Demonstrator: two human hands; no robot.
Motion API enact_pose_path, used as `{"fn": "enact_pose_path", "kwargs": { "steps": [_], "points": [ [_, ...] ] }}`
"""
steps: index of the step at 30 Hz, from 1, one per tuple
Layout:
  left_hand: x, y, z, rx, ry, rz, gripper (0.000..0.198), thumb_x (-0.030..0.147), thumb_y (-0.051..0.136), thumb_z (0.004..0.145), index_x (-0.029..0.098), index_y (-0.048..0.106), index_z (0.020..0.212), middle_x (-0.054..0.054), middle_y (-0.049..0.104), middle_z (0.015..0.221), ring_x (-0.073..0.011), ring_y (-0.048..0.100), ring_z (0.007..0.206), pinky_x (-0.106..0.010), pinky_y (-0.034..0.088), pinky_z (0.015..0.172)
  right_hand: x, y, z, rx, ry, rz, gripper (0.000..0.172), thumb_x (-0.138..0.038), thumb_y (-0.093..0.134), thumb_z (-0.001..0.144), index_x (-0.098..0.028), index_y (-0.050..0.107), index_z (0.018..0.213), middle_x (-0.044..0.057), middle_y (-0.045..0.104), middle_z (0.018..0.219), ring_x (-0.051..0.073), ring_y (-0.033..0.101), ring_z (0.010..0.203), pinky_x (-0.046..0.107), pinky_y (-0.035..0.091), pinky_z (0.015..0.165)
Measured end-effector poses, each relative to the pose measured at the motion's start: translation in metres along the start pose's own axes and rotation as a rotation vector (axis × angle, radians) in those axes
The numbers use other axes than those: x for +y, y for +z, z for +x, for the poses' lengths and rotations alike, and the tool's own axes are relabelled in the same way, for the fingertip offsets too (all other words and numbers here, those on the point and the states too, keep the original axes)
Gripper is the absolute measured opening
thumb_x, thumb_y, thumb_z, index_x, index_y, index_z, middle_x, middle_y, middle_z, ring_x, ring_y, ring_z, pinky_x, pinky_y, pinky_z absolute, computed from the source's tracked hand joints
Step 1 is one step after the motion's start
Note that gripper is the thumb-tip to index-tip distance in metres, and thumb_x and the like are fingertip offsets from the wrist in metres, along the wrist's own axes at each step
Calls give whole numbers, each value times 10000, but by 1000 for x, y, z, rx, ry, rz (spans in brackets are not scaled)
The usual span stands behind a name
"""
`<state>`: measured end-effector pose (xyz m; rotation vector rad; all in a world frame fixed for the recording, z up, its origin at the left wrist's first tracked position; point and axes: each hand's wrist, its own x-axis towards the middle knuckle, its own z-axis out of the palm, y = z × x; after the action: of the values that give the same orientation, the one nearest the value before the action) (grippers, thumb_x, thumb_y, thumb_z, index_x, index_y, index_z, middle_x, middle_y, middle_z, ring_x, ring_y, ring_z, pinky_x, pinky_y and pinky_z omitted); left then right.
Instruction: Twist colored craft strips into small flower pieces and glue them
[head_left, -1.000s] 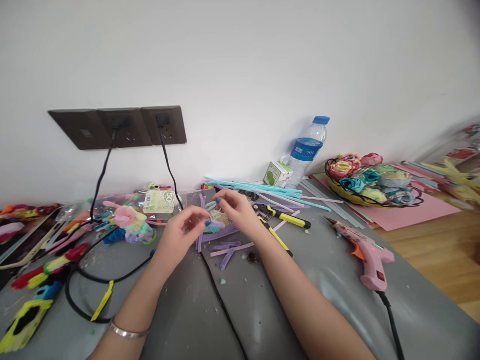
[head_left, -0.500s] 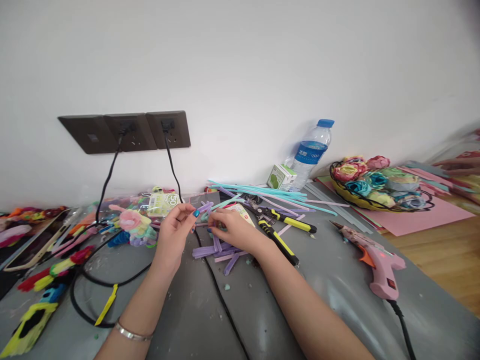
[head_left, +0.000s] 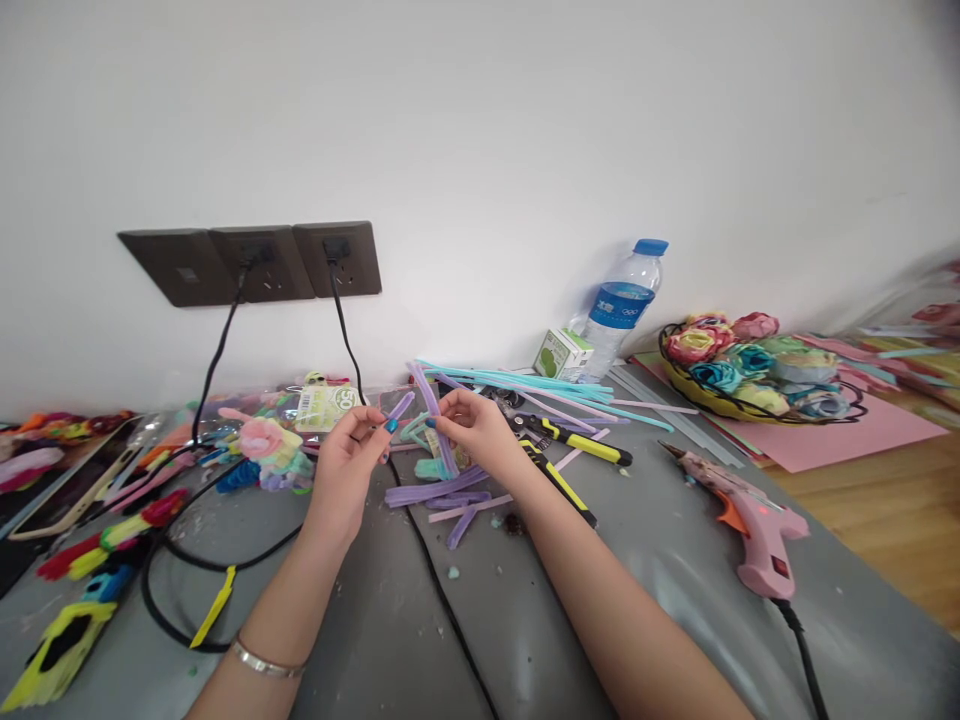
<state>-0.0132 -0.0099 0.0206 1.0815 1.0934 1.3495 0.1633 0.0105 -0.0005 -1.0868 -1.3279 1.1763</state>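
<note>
My left hand (head_left: pixel 352 450) pinches a short folded purple pipe cleaner (head_left: pixel 402 405), its looped end sticking out to the upper right. In my right hand (head_left: pixel 476 435) I grip a longer purple pipe cleaner strip (head_left: pixel 421 383), which slants between thumb and fingers with its lower end near the pile. Below lie cut purple pipe cleaners (head_left: pixel 427 492) on the grey table. Right behind my right hand are yellow-and-black handled pliers (head_left: pixel 585 442), partly covered by the hand and wrist.
Long turquoise pipe cleaners (head_left: pixel 517 380) lie along the wall. A pink glue gun (head_left: pixel 765 535) rests at the right, near a basket of fabric-like flowers (head_left: pixel 757 370). A water bottle (head_left: pixel 622 305) and small carton (head_left: pixel 562 353) stand behind. A black cable (head_left: pixel 442 590) crosses the table.
My right hand has moved slightly right and up, away from my left, now with a longer purple strip raised in it. My left hand stays about where it was.
</note>
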Motion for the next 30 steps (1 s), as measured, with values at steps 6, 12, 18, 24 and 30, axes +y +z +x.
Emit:
{"fn": "enact_pose_path", "kwargs": {
  "steps": [6, 12, 18, 24, 30],
  "points": [
    [-2, 0, 1, 0, -20, 7, 276, 337, 780, 672, 188, 650, 866, 25, 567, 734, -87, 485, 589, -216, 396, 553, -4, -2, -1, 100, 22, 77, 275, -407, 604, 804, -220, 430, 702, -79, 478, 532, 61, 336, 393, 203, 274, 393],
    [-3, 0, 0, -23, 17, 77, 246, 333, 754, 695, 191, 659, 872, 14, 577, 751, -96, 484, 603, -215, 399, 555, -7, -1, 0, 130, 42, 255, 345, -425, 711, 728, -222, 433, 718, -97, 449, 488, 67, 385, 406, 199, 296, 409],
    [-5, 0, -1, -49, 71, 180, 201, 290, 725, 695, 190, 668, 859, -8, 614, 792, -120, 519, 654, -219, 416, 582, -19, -3, -1, 94, 15, 498, 382, -436, 822, 636, -208, 540, 756, -32, 592, 637, 106, 548, 573, 243, 444, 576],
    [-5, 1, -2, -63, 45, 150, 222, 294, 736, 687, 179, 671, 865, -14, 627, 845, -111, 529, 660, -237, 453, 627, -21, -2, -4, 63, -30, 437, 314, -427, 812, 671, -193, 615, 741, -7, 605, 682, 132, 547, 647, 274, 430, 647],
    [-2, 3, -2, -63, 60, 149, 265, 289, 727, 682, 189, 646, 914, -37, 635, 944, -138, 561, 750, -230, 466, 606, -18, -2, -5, -10, -89, 268, 248, -395, 774, 710, -193, 630, 710, -16, 555, 681, 136, 488, 642, 276, 382, 636]
  ]
}}
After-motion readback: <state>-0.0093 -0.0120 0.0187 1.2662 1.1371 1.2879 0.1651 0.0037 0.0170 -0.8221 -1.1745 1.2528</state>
